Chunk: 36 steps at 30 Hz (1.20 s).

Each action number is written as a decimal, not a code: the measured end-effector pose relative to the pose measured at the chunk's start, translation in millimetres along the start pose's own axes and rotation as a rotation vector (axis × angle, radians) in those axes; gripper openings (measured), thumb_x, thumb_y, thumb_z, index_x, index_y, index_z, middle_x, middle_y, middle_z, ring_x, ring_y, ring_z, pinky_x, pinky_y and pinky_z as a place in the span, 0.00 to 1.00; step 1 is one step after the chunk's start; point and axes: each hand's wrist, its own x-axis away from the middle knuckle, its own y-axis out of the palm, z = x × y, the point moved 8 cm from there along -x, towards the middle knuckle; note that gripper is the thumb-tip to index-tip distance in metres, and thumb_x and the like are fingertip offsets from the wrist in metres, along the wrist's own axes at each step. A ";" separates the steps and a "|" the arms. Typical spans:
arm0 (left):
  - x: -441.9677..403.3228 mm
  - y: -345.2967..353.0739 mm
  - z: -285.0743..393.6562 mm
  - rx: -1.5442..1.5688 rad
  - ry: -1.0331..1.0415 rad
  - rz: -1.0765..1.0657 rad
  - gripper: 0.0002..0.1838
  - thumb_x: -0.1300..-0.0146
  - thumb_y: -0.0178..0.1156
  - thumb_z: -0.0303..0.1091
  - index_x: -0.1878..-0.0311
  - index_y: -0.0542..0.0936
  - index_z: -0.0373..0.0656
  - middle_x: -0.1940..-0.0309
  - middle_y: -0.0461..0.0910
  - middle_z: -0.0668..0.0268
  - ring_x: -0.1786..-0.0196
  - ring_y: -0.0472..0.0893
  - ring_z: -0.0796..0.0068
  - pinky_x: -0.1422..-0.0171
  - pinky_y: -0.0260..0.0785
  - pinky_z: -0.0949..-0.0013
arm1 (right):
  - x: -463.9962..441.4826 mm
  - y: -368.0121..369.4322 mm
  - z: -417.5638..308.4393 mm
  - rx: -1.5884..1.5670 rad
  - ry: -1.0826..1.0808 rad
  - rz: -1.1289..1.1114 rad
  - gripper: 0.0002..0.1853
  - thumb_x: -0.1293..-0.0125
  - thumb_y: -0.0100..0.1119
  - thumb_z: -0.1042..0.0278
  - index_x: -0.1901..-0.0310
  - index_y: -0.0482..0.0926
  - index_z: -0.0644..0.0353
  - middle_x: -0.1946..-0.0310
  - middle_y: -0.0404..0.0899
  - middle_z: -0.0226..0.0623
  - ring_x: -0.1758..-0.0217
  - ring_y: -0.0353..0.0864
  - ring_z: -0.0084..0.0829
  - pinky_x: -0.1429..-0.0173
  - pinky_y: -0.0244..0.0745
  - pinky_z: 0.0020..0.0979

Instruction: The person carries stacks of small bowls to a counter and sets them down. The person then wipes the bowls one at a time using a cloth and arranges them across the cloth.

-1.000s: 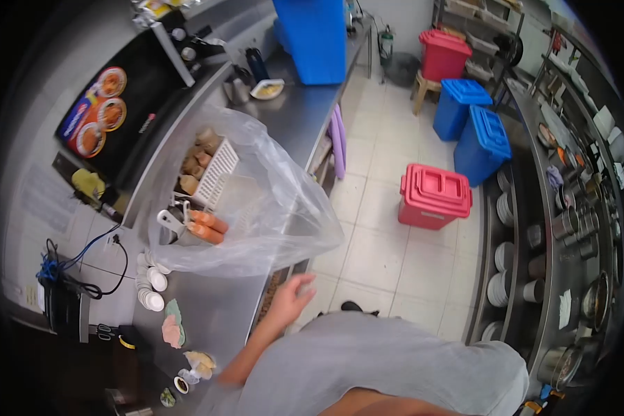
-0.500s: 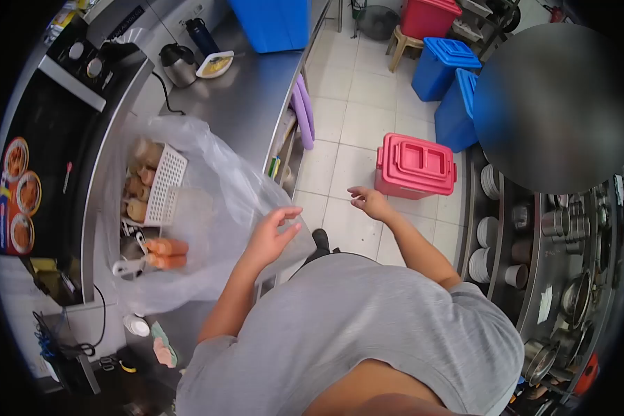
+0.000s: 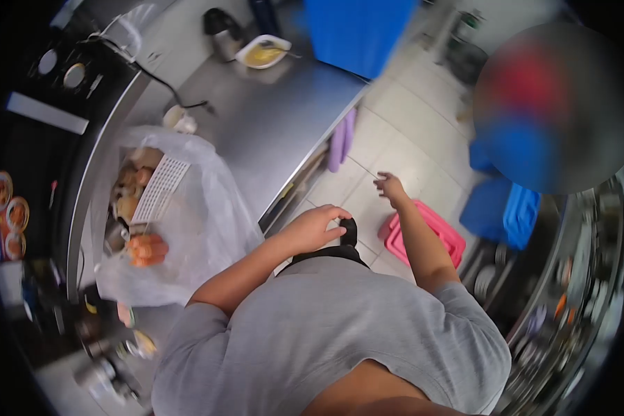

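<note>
My left hand point(image 3: 317, 227) hangs in the air in front of my body with its fingers loosely curved and apart, holding nothing. Further forward, my right hand point(image 3: 390, 189) is also bare, fingers spread, over the tiled floor. To the left, on the steel counter, lies a large clear plastic bag point(image 3: 218, 239), apart from my left hand. Through or inside it show a white perforated basket point(image 3: 161, 191), brownish round items point(image 3: 128, 204) and orange bottles point(image 3: 146, 250). A pinkish-red lidded bin point(image 3: 430, 232) stands on the floor below my right forearm, partly hidden.
A white dish with yellow food point(image 3: 263, 53) and a blue bin point(image 3: 357, 35) stand on the counter point(image 3: 246, 125). A black appliance point(image 3: 38, 159) borders the left. More blue bins point(image 3: 489, 208) and blurred shelving point(image 3: 555, 291) line the right. A grey blur covers the upper right.
The view has turned, so the counter and bins appear rotated. My left hand has moved right, away from the plastic bag. Both hands remain free of objects.
</note>
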 end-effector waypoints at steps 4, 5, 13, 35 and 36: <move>-5.4 -19.9 -10.5 0.102 -0.241 0.263 0.19 0.36 0.60 0.38 0.43 0.76 0.44 0.47 0.78 0.57 0.43 0.77 0.61 0.40 0.69 0.61 | -126.5 54.1 -79.7 0.062 -0.129 -0.008 0.49 0.50 0.70 0.69 0.28 0.52 0.58 0.34 0.63 0.50 0.34 0.67 0.41 0.34 0.65 0.42; -3.3 -24.0 -12.6 0.113 -0.311 0.301 0.19 0.35 0.59 0.38 0.43 0.76 0.43 0.47 0.78 0.57 0.43 0.77 0.61 0.41 0.70 0.61 | -143.9 74.3 -96.5 -0.083 -0.159 -0.160 0.57 0.54 0.73 0.69 0.26 0.44 0.56 0.27 0.51 0.51 0.27 0.57 0.43 0.26 0.52 0.43; 40.2 -4.8 -26.8 0.233 -0.629 0.642 0.19 0.35 0.58 0.39 0.43 0.77 0.42 0.46 0.78 0.56 0.43 0.77 0.59 0.40 0.69 0.61 | -86.3 148.0 108.4 1.336 -0.491 -1.148 0.17 0.34 0.46 0.69 0.45 0.71 0.64 0.59 0.79 0.39 0.58 0.78 0.33 0.51 0.74 0.37; 434.7 195.8 109.0 0.678 -0.701 1.216 0.19 0.37 0.64 0.44 0.59 0.84 0.34 0.70 0.84 0.63 0.67 0.78 0.80 0.61 0.70 0.74 | 469.2 257.7 -110.1 1.342 -0.728 -1.869 0.20 0.37 0.63 0.52 0.56 0.82 0.63 0.67 0.81 0.38 0.61 0.79 0.29 0.55 0.71 0.31; 456.5 205.3 118.0 0.637 -0.667 1.150 0.19 0.35 0.62 0.45 0.59 0.83 0.34 0.70 0.84 0.62 0.68 0.77 0.81 0.64 0.69 0.74 | 492.4 262.2 -108.5 1.313 -0.681 -1.930 0.19 0.37 0.63 0.52 0.57 0.82 0.63 0.68 0.81 0.37 0.62 0.78 0.28 0.56 0.71 0.31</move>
